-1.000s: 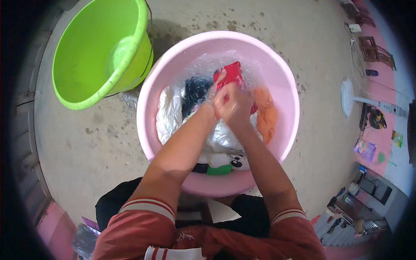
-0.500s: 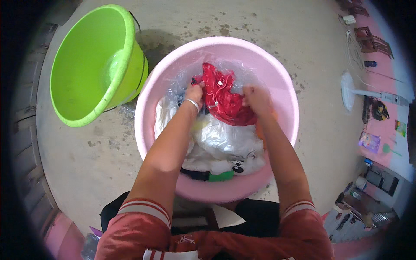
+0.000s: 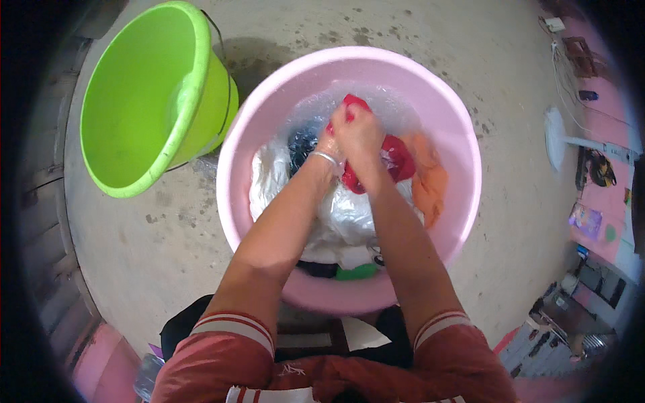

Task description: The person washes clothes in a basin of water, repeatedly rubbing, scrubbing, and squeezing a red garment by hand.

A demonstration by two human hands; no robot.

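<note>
A pink basin (image 3: 306, 292) of water holds several wet garments. Over its middle, my left hand (image 3: 329, 146) and my right hand (image 3: 359, 134) come together, both closed on a red garment (image 3: 396, 160). Part of the red cloth sticks up above my fingers, and the rest hangs down around my right wrist. Below my forearms lies a white garment (image 3: 346, 215), wet and bulging. Dark cloth (image 3: 302, 149) is to the left of my left hand, and an orange garment (image 3: 428, 178) rests along the basin's right side. A bit of green cloth (image 3: 356, 271) shows near the front.
A bright green bucket (image 3: 94, 107) with a wire handle leans on its side at the left of the basin. Wet spots mark the grey floor (image 3: 181, 255). At the right, a white fan (image 3: 555, 140) and a purple packet (image 3: 586, 220) stand by a pink wall.
My hands were apart, spreading the red garment; now they are pressed together with it bunched between them. The right hand has moved left, uncovering more of the orange garment.
</note>
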